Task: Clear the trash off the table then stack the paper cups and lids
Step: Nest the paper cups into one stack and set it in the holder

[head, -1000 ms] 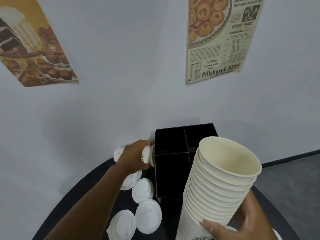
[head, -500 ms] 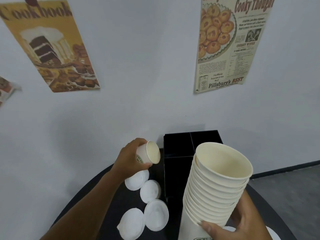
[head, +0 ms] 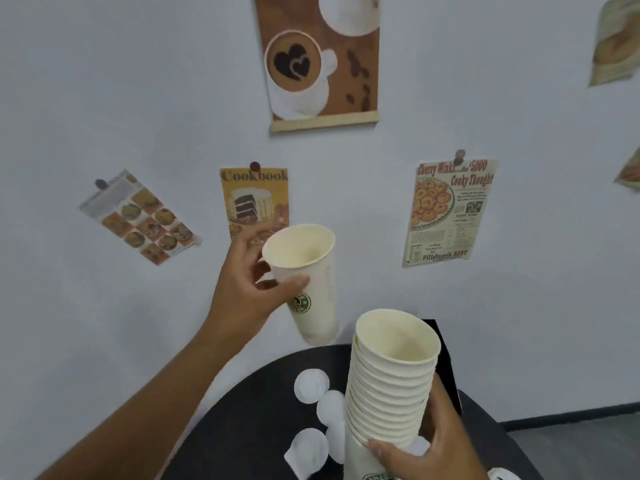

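Observation:
My left hand [head: 247, 289] grips a single cream paper cup [head: 308, 282] with a green logo, held upright in the air above the table's far edge. A little lower and to the right, my right hand [head: 426, 448] holds a tall stack of several nested paper cups [head: 391, 386], mouth up. The single cup hangs up and to the left of the stack's mouth, apart from it. Several white lids [head: 311, 384] lie flat on the round black table [head: 249, 427], left of the stack and partly hidden by it.
A black compartment organiser [head: 448, 372] stands behind the stack, mostly hidden. Another white lid [head: 502, 474] shows at the bottom right edge. The white wall behind carries several posters. Grey floor shows at the lower right.
My left hand has lifted the single cup from beside the organiser up into the air and turned it upright. The view has tilted upward. The stack stays in my right hand.

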A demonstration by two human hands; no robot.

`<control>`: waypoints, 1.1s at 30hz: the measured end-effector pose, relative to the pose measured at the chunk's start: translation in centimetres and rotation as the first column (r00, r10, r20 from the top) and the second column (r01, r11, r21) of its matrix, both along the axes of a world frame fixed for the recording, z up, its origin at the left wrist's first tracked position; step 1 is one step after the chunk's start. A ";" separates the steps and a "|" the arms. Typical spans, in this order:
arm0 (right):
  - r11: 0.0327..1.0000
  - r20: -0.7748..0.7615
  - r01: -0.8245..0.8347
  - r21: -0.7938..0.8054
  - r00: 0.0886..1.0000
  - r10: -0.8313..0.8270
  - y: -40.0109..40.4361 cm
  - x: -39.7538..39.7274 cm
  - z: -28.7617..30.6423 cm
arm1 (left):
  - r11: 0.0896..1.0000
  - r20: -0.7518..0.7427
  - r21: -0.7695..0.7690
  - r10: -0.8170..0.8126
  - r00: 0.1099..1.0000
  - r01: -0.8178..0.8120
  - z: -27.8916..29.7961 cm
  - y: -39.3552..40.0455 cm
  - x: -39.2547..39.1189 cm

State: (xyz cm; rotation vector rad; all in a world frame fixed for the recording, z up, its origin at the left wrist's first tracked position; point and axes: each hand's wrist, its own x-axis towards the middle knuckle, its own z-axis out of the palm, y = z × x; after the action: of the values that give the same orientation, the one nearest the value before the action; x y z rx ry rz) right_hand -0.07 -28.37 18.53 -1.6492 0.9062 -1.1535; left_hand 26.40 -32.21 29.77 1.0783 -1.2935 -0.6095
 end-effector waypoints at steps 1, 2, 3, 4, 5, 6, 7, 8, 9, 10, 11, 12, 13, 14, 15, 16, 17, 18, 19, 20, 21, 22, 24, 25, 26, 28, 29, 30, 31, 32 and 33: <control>1.000 -0.038 -0.019 -0.021 0.999 0.018 0.7 0.0 0.5 | 0.999 -0.051 -0.033 -0.036 0.998 0.034 2.5 1.3 -0.3; 0.999 -0.090 -0.011 -0.037 0.996 0.007 1.8 0.1 1.2 | 0.996 -0.083 -0.062 -0.066 0.994 0.061 4.8 2.7 -0.5; 0.999 -0.101 0.008 -0.038 0.995 -0.012 3.1 0.2 2.1 | 0.993 -0.095 -0.084 -0.093 0.991 0.086 6.8 4.2 -0.9; 0.999 -0.101 0.007 -0.048 0.995 -0.012 4.3 0.2 2.4 | 0.989 -0.085 -0.102 -0.115 0.990 0.106 8.7 5.7 -1.2; 0.998 -0.119 0.019 -0.052 0.993 -0.025 5.3 0.4 3.1 | 0.986 -0.056 -0.118 -0.129 0.990 0.122 10.3 7.0 -1.5; 0.998 -0.139 0.030 -0.053 0.990 -0.037 6.4 0.5 3.5 | 0.982 -0.028 -0.132 -0.138 0.990 0.133 11.7 8.4 -1.8; 0.997 -0.157 0.050 -0.053 0.986 -0.058 7.5 0.6 4.0 | 0.979 -0.018 -0.146 -0.147 0.989 0.143 12.9 9.6 -2.0; 0.996 -0.171 0.060 -0.066 0.983 -0.071 8.6 0.7 4.5 | 0.976 -0.029 -0.157 -0.157 0.987 0.151 13.9 10.9 -2.2; 0.994 -0.171 0.067 -0.081 0.982 -0.080 9.6 0.8 5.0 | 0.973 -0.047 -0.161 -0.175 0.984 0.165 14.6 12.0 -2.4; 0.994 -0.165 0.071 -0.087 0.983 -0.085 10.4 0.8 5.4 | 0.970 -0.060 -0.153 -0.201 0.978 0.190 15.2 13.1 -2.5; 0.993 -0.172 0.072 -0.098 0.981 -0.089 11.4 0.9 5.9 | 0.966 -0.057 -0.132 -0.230 0.971 0.221 15.6 14.2 -2.8; 0.992 -0.171 0.068 -0.109 0.982 -0.086 12.2 0.9 6.1 | 0.962 -0.037 -0.105 -0.256 0.966 0.251 15.8 15.2 -3.3; 0.991 -0.172 0.074 -0.114 0.981 -0.093 13.0 0.9 6.5 | 0.958 -0.007 -0.077 -0.278 0.961 0.277 15.7 16.1 -3.7; 0.990 -0.170 0.080 -0.117 0.980 -0.099 13.6 0.8 6.9 | 0.953 0.020 -0.050 -0.299 0.954 0.300 15.5 16.9 -4.2; 0.989 -0.169 0.085 -0.119 0.980 -0.105 14.3 0.7 7.3 | 0.948 0.041 -0.024 -0.317 0.948 0.318 15.3 17.7 -4.7; 0.989 -0.157 0.086 -0.121 0.982 -0.105 14.9 0.4 7.6 | 0.945 0.059 0.002 -0.328 0.943 0.328 15.0 18.4 -5.1; 0.990 -0.151 0.082 -0.118 0.984 -0.099 15.4 0.2 8.0 | 0.943 0.077 0.026 -0.332 0.940 0.331 14.7 19.0 -5.5; 0.990 -0.142 0.079 -0.119 0.985 -0.096 15.9 -0.1 8.4 | 0.944 0.095 0.047 -0.328 0.940 0.325 14.4 19.5 -5.9; 0.990 -0.140 0.078 -0.117 0.986 -0.095 16.4 -0.4 8.8 | 0.946 0.112 0.068 -0.323 0.940 0.317 14.3 19.9 -6.2; 0.990 -0.133 0.076 -0.120 0.987 -0.092 16.7 -0.7 9.1 | 0.947 0.128 0.088 -0.319 0.939 0.310 14.1 20.3 -6.6; 0.990 -0.129 0.074 -0.123 0.988 -0.090 17.1 -1.0 9.5 | 0.946 0.144 0.106 -0.321 0.936 0.308 14.0 20.7 -7.0; 0.989 -0.122 0.072 -0.130 0.989 -0.088 17.4 -1.4 9.9 | 0.943 0.162 0.120 -0.326 0.931 0.309 13.8 21.1 -7.4; 0.987 -0.108 0.068 -0.143 0.991 -0.084 17.8 -2.4 10.5 | 0.940 0.201 0.128 -0.336 0.920 0.316 13.7 21.6 -8.2; 0.988 -0.103 0.064 -0.144 0.992 -0.079 18.0 -2.9 10.8 | 0.941 0.221 0.125 -0.336 0.916 0.315 13.7 21.8 -8.6; 0.988 -0.100 0.059 -0.144 0.992 -0.074 18.1 -3.6 11.0 | 0.943 0.243 0.119 -0.330 0.912 0.310 13.8 22.1 -9.0; 0.988 -0.099 0.046 -0.150 0.993 -0.061 18.3 -5.0 11.4 | 0.948 0.279 0.106 -0.319 0.906 0.301 14.0 22.4 -10.2; 0.988 -0.101 0.039 -0.148 0.993 -0.054 18.4 -5.9 11.6 | 0.949 0.284 0.100 -0.315 0.906 0.298 14.1 22.6 -10.9; 0.989 -0.102 0.034 -0.146 0.994 -0.049 18.5 -6.7 11.8 | 0.952 0.282 0.091 -0.307 0.909 0.293 14.2 22.8 -11.6; 0.989 -0.100 0.031 -0.145 0.994 -0.046 18.5 -7.7 11.9 | 0.955 0.277 0.085 -0.297 0.914 0.285 14.2 22.9 -12.4; 0.989 -0.095 0.033 -0.144 0.994 -0.047 18.5 -8.6 12.0 | 0.957 0.271 0.082 -0.291 0.918 0.279 14.2 23.0 -13.3; 0.989 -0.088 0.034 -0.143 0.995 -0.047 18.6 -9.5 12.0 | 0.958 0.266 0.086 -0.288 0.920 0.275 14.0 23.1 -14.2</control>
State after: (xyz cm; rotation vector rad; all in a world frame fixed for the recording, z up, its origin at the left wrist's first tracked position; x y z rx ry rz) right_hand -9.55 -9.79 30.49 -1.8177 0.9370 -1.2014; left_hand 12.23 -9.09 43.80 1.0491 -1.7057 -0.7246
